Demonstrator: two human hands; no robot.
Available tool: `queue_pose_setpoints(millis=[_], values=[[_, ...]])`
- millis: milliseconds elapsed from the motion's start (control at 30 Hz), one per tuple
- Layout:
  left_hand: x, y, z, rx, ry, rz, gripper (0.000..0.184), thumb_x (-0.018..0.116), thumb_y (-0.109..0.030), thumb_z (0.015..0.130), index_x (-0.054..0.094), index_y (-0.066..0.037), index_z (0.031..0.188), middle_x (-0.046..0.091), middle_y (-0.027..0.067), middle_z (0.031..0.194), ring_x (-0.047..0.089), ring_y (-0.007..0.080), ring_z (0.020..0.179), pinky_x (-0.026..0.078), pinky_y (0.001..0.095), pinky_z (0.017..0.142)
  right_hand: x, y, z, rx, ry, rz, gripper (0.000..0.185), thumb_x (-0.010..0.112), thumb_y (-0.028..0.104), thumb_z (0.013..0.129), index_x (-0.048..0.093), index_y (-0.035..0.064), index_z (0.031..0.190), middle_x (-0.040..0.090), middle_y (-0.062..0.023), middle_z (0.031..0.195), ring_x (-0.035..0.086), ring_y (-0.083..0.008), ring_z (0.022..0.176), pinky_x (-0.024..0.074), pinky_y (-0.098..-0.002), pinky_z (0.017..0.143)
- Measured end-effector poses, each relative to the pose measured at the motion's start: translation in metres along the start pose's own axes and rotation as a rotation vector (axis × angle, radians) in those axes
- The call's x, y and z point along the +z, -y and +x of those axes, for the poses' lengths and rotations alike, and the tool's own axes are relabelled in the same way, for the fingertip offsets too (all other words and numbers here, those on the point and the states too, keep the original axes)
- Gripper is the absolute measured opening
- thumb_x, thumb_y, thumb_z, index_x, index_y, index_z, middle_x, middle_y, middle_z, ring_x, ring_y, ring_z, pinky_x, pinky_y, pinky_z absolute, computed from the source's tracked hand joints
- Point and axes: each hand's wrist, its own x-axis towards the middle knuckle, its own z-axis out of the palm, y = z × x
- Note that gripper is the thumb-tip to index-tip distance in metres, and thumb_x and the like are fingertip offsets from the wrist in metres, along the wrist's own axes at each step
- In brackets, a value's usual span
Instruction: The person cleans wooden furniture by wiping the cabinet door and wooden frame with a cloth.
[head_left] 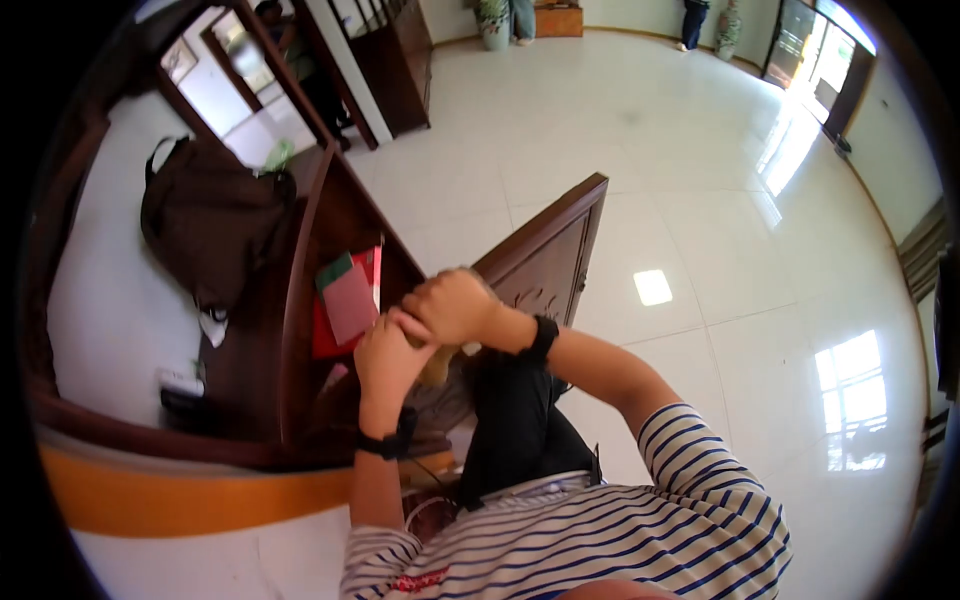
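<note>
My left hand (388, 355) and my right hand (452, 308) are pressed together in front of my body, fingers curled. A yellowish-brown thing (436, 374) shows just under them; its kind is hidden by the hands. Both wrists wear black bands. Left of the hands, inside the open dark wooden cabinet (300, 290), lie a pink booklet (350, 303), a green one (334, 270) and a red one (322, 335). The carved cabinet door (552, 250) stands swung open just beyond my right hand.
A dark brown backpack (215, 220) rests on the cabinet top, with a small black-and-white object (182, 390) nearer me. Shiny white floor tiles (640, 130) stretch to the right. People stand at the far side, near tall vases (492, 22).
</note>
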Motion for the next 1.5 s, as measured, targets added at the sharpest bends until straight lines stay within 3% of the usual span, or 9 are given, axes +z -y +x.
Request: queue_pose_setpoints(millis=[233, 367, 700, 1000, 1167, 1233, 1333, 1400, 1500], values=[[0.019, -0.013, 0.011, 0.029, -0.097, 0.155, 0.053, 0.084, -0.046, 0.058, 0.058, -0.006, 0.082, 0.060, 0.0102, 0.073, 0.064, 0.0322, 0.074, 0.052, 0.0417, 0.064, 0.007, -0.021, -0.009, -0.138, -0.189, 0.060, 0.036, 0.051, 0.032, 0.091, 0.054, 0.0092, 0.063, 0.056, -0.0071, 0.058, 0.057, -0.0256, 0.055, 0.0481, -0.0372, 0.054], [0.031, -0.032, 0.020, -0.008, -0.075, 0.157, 0.059, 0.084, -0.047, 0.059, 0.060, -0.004, 0.092, 0.064, 0.0131, 0.084, 0.064, 0.0334, 0.081, 0.052, 0.0430, 0.069, 0.001, -0.047, -0.020, -0.165, -0.207, 0.042, 0.029, 0.053, 0.028, 0.087, 0.051, 0.0094, 0.065, 0.053, -0.0054, 0.061, 0.056, -0.0246, 0.056, 0.0480, -0.0372, 0.054], [0.109, -0.166, 0.118, 0.163, -0.158, 0.129, 0.054, 0.084, -0.048, 0.062, 0.057, -0.008, 0.089, 0.064, 0.0072, 0.081, 0.067, 0.0252, 0.074, 0.053, 0.0368, 0.068, -0.080, -0.187, -0.086, -0.108, -0.136, -0.139, 0.023, 0.049, 0.026, 0.086, 0.058, 0.0083, 0.073, 0.058, -0.0080, 0.068, 0.058, -0.0284, 0.064, 0.0487, -0.0398, 0.062], [0.153, -0.229, 0.179, 0.176, -0.151, 0.084, 0.058, 0.083, -0.051, 0.063, 0.057, -0.008, 0.090, 0.063, 0.0054, 0.079, 0.066, 0.0224, 0.071, 0.052, 0.0333, 0.065, -0.090, -0.255, -0.117, 0.206, -0.234, -0.130, 0.028, 0.043, 0.025, 0.090, 0.063, 0.0061, 0.081, 0.064, -0.0110, 0.081, 0.060, -0.0306, 0.077, 0.0487, -0.0417, 0.075], [0.208, -0.204, 0.199, 0.277, -0.261, -0.067, 0.030, 0.075, -0.027, 0.077, 0.058, -0.006, 0.092, 0.063, 0.0095, 0.078, 0.066, 0.0254, 0.077, 0.052, 0.0363, 0.064, -0.065, -0.249, -0.107, 0.395, -0.382, -0.096, 0.030, 0.042, 0.024, 0.093, 0.064, 0.0048, 0.084, 0.066, -0.0113, 0.087, 0.061, -0.0321, 0.083, 0.0494, -0.0419, 0.074], [0.176, -0.208, 0.190, 0.357, -0.172, -0.061, 0.019, 0.067, -0.013, 0.081, 0.058, -0.005, 0.095, 0.063, 0.0114, 0.081, 0.065, 0.0269, 0.081, 0.051, 0.0375, 0.067, -0.065, -0.238, -0.106, 0.588, -0.427, -0.075, 0.031, 0.040, 0.025, 0.095, 0.065, 0.0066, 0.089, 0.066, -0.0105, 0.090, 0.061, -0.0326, 0.086, 0.0502, -0.0417, 0.073], [0.152, -0.213, 0.174, 0.444, -0.241, -0.054, 0.021, 0.063, -0.011, 0.081, 0.056, -0.003, 0.099, 0.063, 0.0112, 0.084, 0.064, 0.0269, 0.081, 0.051, 0.0371, 0.071, -0.070, -0.222, -0.113, 0.733, -0.497, -0.035, 0.036, 0.039, 0.026, 0.098, 0.067, 0.0072, 0.085, 0.067, -0.0118, 0.092, 0.062, -0.0323, 0.087, 0.0508, -0.0425, 0.073], [0.151, -0.219, 0.167, 0.478, -0.201, -0.051, 0.023, 0.061, -0.011, 0.082, 0.054, -0.002, 0.102, 0.063, 0.0113, 0.089, 0.063, 0.0263, 0.081, 0.051, 0.0367, 0.074, -0.067, -0.233, -0.132, 0.697, -0.422, -0.196, 0.025, 0.046, 0.021, 0.094, 0.065, 0.0053, 0.090, 0.068, -0.0118, 0.098, 0.063, -0.0310, 0.089, 0.0526, -0.0413, 0.072], [0.152, -0.224, 0.161, 0.519, -0.220, -0.071, 0.029, 0.062, -0.012, 0.082, 0.054, 0.000, 0.107, 0.060, 0.0137, 0.098, 0.062, 0.0274, 0.088, 0.050, 0.0377, 0.078, -0.083, -0.223, -0.139, 0.431, -0.208, -0.663, 0.020, 0.056, 0.010, 0.082, 0.057, -0.0025, 0.098, 0.065, -0.0151, 0.111, 0.063, -0.0291, 0.095, 0.0555, -0.0371, 0.073]])
